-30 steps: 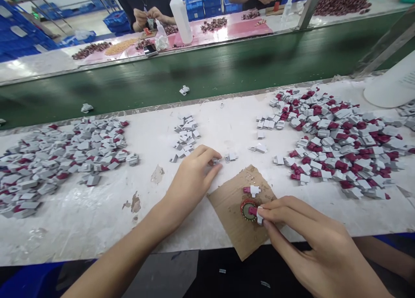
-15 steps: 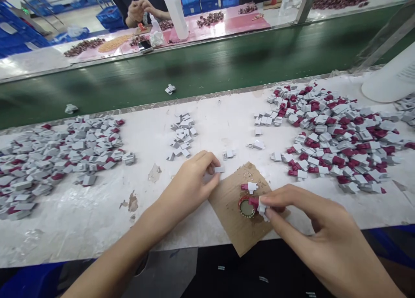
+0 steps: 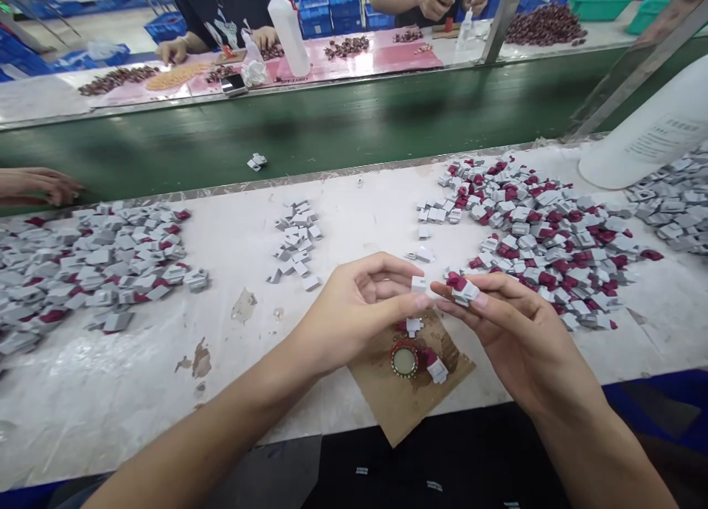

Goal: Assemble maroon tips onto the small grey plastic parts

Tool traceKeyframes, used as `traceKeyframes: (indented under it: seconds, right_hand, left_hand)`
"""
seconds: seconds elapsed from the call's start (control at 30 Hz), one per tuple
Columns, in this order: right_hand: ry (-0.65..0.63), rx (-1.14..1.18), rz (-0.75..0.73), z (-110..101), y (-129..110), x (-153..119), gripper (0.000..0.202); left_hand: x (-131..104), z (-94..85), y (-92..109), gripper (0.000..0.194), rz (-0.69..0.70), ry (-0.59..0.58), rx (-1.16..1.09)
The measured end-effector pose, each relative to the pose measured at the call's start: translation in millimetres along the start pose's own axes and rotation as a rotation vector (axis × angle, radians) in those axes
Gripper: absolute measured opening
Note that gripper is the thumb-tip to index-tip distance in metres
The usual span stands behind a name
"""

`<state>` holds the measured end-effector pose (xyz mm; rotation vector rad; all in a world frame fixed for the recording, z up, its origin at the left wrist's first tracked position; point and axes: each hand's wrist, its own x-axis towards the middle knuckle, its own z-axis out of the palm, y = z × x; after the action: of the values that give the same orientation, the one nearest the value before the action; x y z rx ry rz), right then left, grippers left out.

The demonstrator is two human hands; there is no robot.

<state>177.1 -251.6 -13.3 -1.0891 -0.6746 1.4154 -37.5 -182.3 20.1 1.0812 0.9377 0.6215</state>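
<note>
Between the thumb and fingers of my left hand (image 3: pixel 362 313) is a small light-grey plastic block (image 3: pixel 419 284). My right hand (image 3: pixel 517 324) pinches a maroon-and-grey plastic piece (image 3: pixel 462 288) close beside it, with the two hands nearly touching. Below them lies a brown cardboard piece (image 3: pixel 401 413) with wet-looking patches. On it sits a metal bottle cap (image 3: pixel 404 359), its inside facing up. One maroon-and-grey piece (image 3: pixel 436 366) rests right of the cap, and another (image 3: pixel 412 327) lies behind it, partly covered by my left hand.
Heaps of grey and maroon pieces lie at left (image 3: pixel 99 265) and right (image 3: pixel 542 236), with a small group of grey blocks (image 3: pixel 297 240) between. A white bottle (image 3: pixel 647 133) stands at right. Beyond runs a green conveyor belt (image 3: pixel 343 111). A co-worker's hand (image 3: pixel 41 187) reaches in at left.
My right hand has left one piece beside the cap and now holds another, higher up. My left hand has moved right with its grey block. A co-worker's hand has appeared at left.
</note>
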Motion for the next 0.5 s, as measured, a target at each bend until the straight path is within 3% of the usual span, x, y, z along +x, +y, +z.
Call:
traceKeyframes:
  seconds: [0.2, 0.5]
  right_hand:
    - [0.018, -0.023, -0.032, 3.3, -2.3, 1.9, 0.017]
    - [0.021, -0.132, -0.1, 1.5, -1.8, 1.2, 0.018]
  left_hand:
    - [5.4, 11.3, -3.1, 0.044, 0.015, 0.019, -0.059]
    - [7.8, 10.9, -3.4, 0.036, 0.023, 0.031, -0.049]
